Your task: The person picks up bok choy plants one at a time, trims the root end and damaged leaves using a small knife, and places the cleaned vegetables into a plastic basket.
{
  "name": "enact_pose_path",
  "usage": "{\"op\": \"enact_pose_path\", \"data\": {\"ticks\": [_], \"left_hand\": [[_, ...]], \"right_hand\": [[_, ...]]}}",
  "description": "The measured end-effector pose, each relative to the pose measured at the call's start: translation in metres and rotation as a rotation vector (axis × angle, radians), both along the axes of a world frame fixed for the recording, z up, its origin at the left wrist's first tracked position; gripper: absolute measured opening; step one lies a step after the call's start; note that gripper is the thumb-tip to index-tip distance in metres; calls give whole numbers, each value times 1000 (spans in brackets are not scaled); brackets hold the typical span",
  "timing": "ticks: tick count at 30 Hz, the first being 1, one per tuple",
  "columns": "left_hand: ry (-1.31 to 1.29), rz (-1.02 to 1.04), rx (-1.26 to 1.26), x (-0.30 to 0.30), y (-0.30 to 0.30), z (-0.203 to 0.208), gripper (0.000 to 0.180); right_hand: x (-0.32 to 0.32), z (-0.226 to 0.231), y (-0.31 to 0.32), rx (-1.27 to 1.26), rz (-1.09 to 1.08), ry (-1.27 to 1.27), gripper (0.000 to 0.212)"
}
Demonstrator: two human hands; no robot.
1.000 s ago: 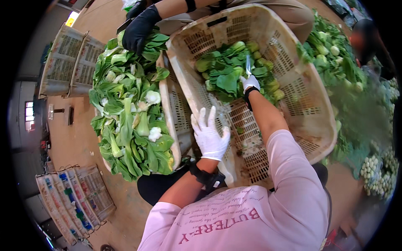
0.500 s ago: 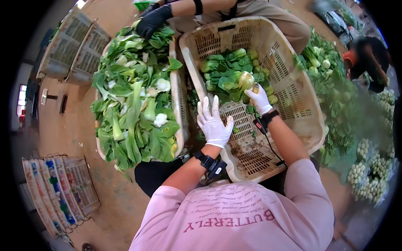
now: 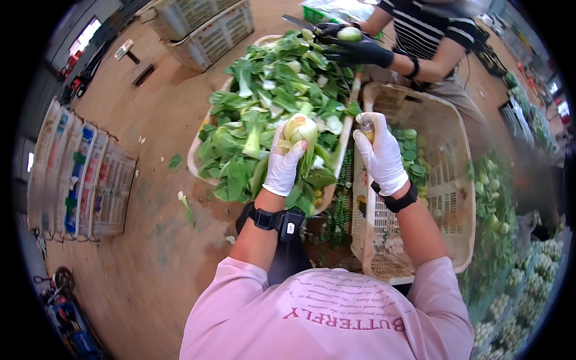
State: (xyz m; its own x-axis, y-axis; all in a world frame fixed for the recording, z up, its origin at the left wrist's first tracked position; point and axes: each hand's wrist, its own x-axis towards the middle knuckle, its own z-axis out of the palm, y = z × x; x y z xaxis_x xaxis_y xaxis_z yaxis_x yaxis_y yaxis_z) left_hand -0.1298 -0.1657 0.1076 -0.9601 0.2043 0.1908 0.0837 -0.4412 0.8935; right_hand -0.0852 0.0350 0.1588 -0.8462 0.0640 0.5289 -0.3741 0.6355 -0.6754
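My left hand (image 3: pixel 284 161), in a white glove, is closed around a head of bok choy (image 3: pixel 301 131), its pale cut base turned up. That hand is over the heap of leafy bok choy (image 3: pixel 240 147) in the left crate. My right hand (image 3: pixel 380 157), also gloved, is closed on a knife (image 3: pixel 368 129). Its yellowish handle shows, but the blade cannot be made out. This hand is above the near-left rim of the right crate (image 3: pixel 447 231), where trimmed bok choy (image 3: pixel 410 147) lies at the far end.
Across the heap, a co-worker's black-gloved hands (image 3: pixel 360 51) hold a bok choy and a knife (image 3: pixel 298 23). Stacked crates (image 3: pixel 207 39) stand at the far left, nested crates (image 3: pixel 84 174) at the left. More greens (image 3: pixel 495 210) and bagged vegetables (image 3: pixel 519 294) lie on the right.
The view has swung left. My left hand, earlier open and bare of produce beside the right crate, now grips a bok choy over the heap. My right hand has come left with the knife.
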Motion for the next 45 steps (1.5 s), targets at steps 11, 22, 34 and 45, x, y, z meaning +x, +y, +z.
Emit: {"op": "enact_pose_path", "data": {"ticks": [11, 22, 34, 45], "left_hand": [[-114, 101, -148, -16, -29, -9, 39], [53, 145, -25, -10, -33, 1, 35], [-99, -223, -55, -14, -35, -1, 47], [241, 738, -1221, -78, -37, -15, 96]], "right_hand": [[-53, 4, -61, 725, 182, 216, 16], [-112, -42, -2, 751, -194, -445, 15], [-65, -21, -36, -560, 421, -776, 34], [-44, -53, 1, -933, 324, -624, 41]]}}
